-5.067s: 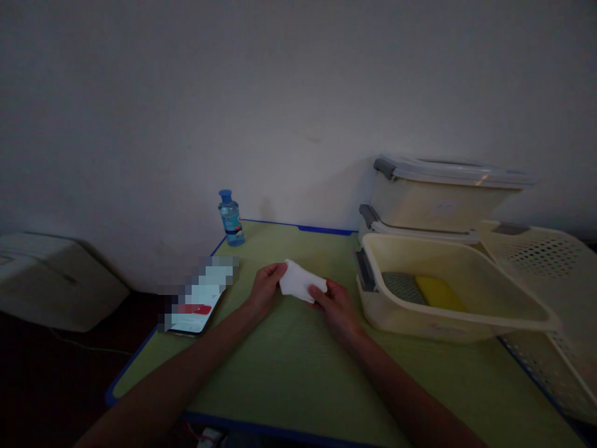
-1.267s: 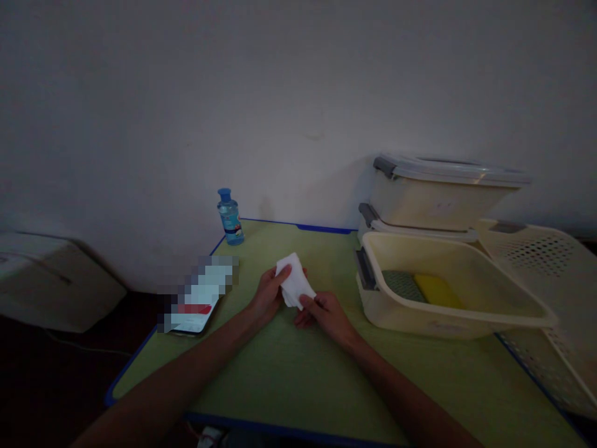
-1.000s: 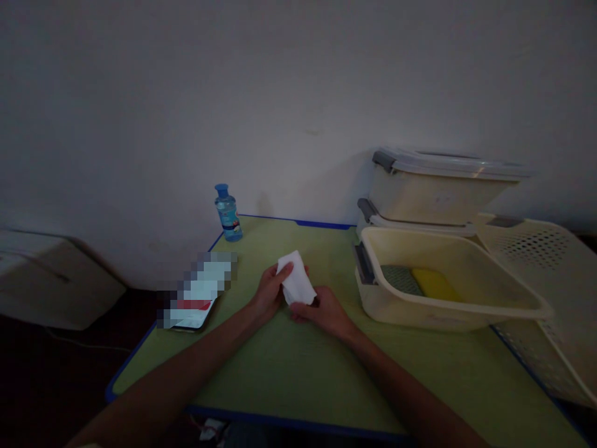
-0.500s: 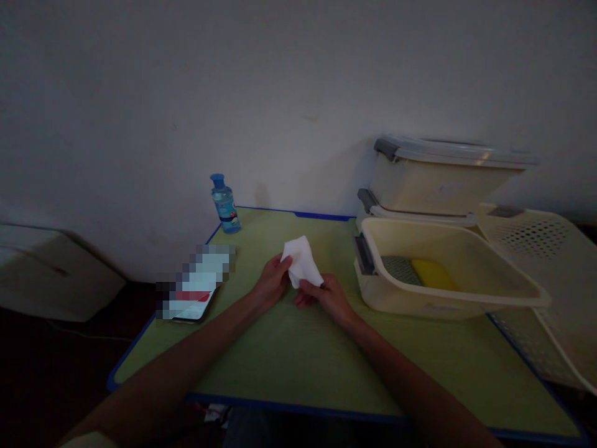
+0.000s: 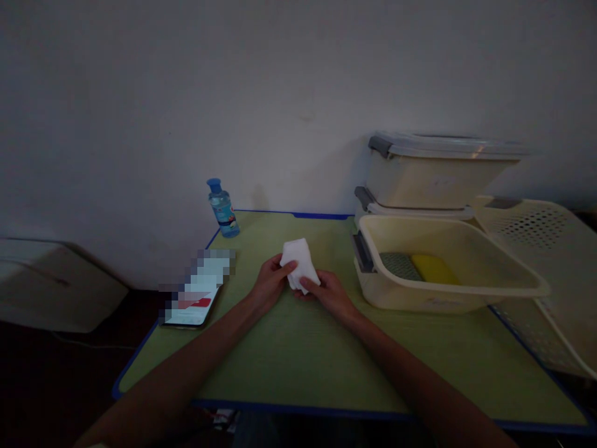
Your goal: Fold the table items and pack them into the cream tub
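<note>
A small white folded cloth or tissue [image 5: 297, 256] is held between my two hands, above the middle of the table; I cannot tell which material it is. My left hand [image 5: 273, 281] grips its left side, the thumb lying across the top face. On the lower right edge, my right hand [image 5: 329, 295] pinches it, thumb on top and fingers underneath. Several layers show at the lower edge of the white piece. The fingers beneath it are partly hidden.
A phone [image 5: 198, 292] lies left on the green table [image 5: 298, 361]. Behind it stands a blue bottle [image 5: 224, 208]. To the right, an open cream bin [image 5: 448, 298] holds a yellow and a grey-green item. Lidded boxes [image 5: 433, 177] are stacked behind, beside a perforated basket [image 5: 559, 267].
The white piece now looks flatter and more compact, with its layers lined up. My left thumb has slid further onto it, and my right fingers have closed in underneath.
</note>
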`<action>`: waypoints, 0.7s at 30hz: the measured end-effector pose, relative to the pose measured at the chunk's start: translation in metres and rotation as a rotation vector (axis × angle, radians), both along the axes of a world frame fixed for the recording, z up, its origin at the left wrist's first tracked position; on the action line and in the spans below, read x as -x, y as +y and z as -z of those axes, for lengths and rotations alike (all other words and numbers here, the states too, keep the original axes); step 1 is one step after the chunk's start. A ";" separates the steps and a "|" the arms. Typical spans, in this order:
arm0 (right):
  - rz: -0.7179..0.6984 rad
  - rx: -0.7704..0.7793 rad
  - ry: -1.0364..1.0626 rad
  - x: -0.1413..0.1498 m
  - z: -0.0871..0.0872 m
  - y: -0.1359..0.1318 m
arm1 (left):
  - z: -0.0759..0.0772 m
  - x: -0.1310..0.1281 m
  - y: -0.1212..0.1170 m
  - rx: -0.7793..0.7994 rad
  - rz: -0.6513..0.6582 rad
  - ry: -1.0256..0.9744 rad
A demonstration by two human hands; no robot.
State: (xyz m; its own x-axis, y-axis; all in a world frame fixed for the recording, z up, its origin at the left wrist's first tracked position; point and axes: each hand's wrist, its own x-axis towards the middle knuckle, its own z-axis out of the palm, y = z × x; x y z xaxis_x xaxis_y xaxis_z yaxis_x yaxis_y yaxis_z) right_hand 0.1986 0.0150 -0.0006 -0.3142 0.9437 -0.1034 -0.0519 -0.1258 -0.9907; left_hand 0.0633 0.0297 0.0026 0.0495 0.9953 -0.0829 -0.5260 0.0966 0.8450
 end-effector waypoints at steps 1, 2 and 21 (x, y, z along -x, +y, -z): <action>-0.013 -0.009 -0.002 0.000 0.000 0.000 | 0.000 0.000 0.000 0.004 -0.005 0.007; -0.026 -0.015 -0.004 0.000 0.000 0.000 | -0.001 0.000 -0.001 0.010 -0.012 0.014; -0.198 -0.118 -0.108 -0.004 0.007 -0.005 | 0.005 0.003 0.000 0.023 0.049 0.003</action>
